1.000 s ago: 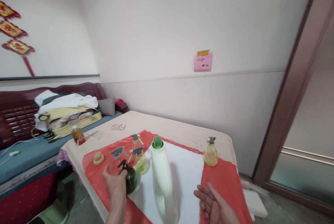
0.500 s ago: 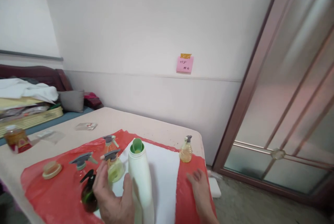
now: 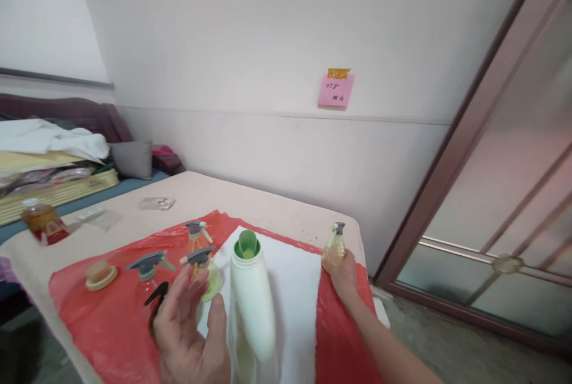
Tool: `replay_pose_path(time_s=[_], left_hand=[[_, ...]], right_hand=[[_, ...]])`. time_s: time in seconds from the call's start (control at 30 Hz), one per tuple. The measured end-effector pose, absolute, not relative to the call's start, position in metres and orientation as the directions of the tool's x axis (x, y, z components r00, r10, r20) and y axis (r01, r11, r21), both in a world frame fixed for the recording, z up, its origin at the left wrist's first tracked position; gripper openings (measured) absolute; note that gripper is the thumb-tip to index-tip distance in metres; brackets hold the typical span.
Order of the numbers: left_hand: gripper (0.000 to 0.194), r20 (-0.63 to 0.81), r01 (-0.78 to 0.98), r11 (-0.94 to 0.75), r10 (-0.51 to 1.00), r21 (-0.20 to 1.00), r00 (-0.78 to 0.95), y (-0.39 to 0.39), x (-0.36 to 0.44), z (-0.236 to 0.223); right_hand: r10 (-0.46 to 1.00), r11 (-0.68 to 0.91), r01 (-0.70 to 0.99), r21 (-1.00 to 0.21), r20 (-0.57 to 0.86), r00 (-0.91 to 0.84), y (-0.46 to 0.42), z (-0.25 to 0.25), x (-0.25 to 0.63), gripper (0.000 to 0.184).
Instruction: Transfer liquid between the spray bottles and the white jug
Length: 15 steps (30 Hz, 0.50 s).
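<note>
**Yellow-tinted spray bottle (image 3: 333,250) gripped by the right hand (image 3: 346,272), left hand (image 3: 190,336) holding nothing**

Most of the view is filled by a plain wall (image 3: 250,32), with a glazed door (image 3: 482,205) set in on the right. Below that, a table (image 3: 250,193) with a pale cover is seen, and a good chunk of it is hidden under a crinkly red plastic sheet (image 3: 111,336). A white sheet (image 3: 292,300) is laid over the red.

The foreground is hogged by a white detergent bottle (image 3: 254,306), its green spout uncovered. The left hand is held just beside it, fingers and thumb spread well apart. A black pump bottle (image 3: 156,294) is mostly blocked by that hand; whether it's touched can't be told.

The right hand is curled round the lower part of the yellow-tinted spray bottle, near the table's right edge. Whether it's lifted can't be made out.

Three more grey-topped spray bottles (image 3: 149,271) are clustered left of the detergent bottle. Farther left, a round beige piece (image 3: 101,275) is set on the red, and a pink note (image 3: 335,90) is taped to the wall.
</note>
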State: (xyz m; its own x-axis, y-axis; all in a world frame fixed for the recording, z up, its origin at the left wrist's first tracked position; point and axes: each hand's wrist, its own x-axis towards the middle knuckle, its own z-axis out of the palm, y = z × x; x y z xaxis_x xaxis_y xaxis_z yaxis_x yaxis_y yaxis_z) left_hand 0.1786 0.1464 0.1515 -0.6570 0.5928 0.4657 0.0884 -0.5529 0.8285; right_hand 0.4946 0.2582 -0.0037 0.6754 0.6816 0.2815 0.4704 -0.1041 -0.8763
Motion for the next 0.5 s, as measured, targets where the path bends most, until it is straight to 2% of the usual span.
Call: replay_pose_path(time_s=[0.17,0.3,0.33,0.37,0.4,0.43,0.5], left_hand=[[0.048,0.556,0.094,-0.603,0.651,0.792,-0.517,0.131,0.181,0.149],[0.03,0.483,0.02,-0.504,0.815,0.863,-0.319,0.114,0.194,0.156],[0.03,0.448,-0.007,-0.465,0.857,0.885,-0.254,0.109,0.199,0.159],[0.032,0.404,-0.053,-0.419,0.897,0.907,-0.182,0.105,0.204,0.161],[0.036,0.348,-0.117,-0.359,0.932,0.926,-0.107,0.101,0.21,0.163],[0.041,0.28,-0.194,-0.281,0.959,0.94,-0.03,0.098,0.214,0.165],[0.049,0.124,-0.33,-0.074,0.983,0.941,0.132,0.095,0.221,0.164]], right_hand=[[0.739,0.107,0.316,-0.943,0.288,0.609,0.194,0.04,0.483,0.081],[0.842,0.209,0.122,-0.97,0.242,0.481,0.121,0.076,0.45,0.081],[0.906,0.217,-0.075,-0.973,0.172,0.387,0.104,0.081,0.44,0.084],[0.96,0.171,-0.251,-0.953,0.103,0.261,0.089,0.085,0.429,0.089],[0.986,0.099,-0.343,-0.934,0.046,0.162,0.077,0.086,0.418,0.092],[0.995,0.05,-0.381,-0.923,0.011,0.102,0.067,0.087,0.408,0.088],[0.998,-0.038,-0.404,-0.914,-0.053,0.025,0.055,0.086,0.389,0.068]])
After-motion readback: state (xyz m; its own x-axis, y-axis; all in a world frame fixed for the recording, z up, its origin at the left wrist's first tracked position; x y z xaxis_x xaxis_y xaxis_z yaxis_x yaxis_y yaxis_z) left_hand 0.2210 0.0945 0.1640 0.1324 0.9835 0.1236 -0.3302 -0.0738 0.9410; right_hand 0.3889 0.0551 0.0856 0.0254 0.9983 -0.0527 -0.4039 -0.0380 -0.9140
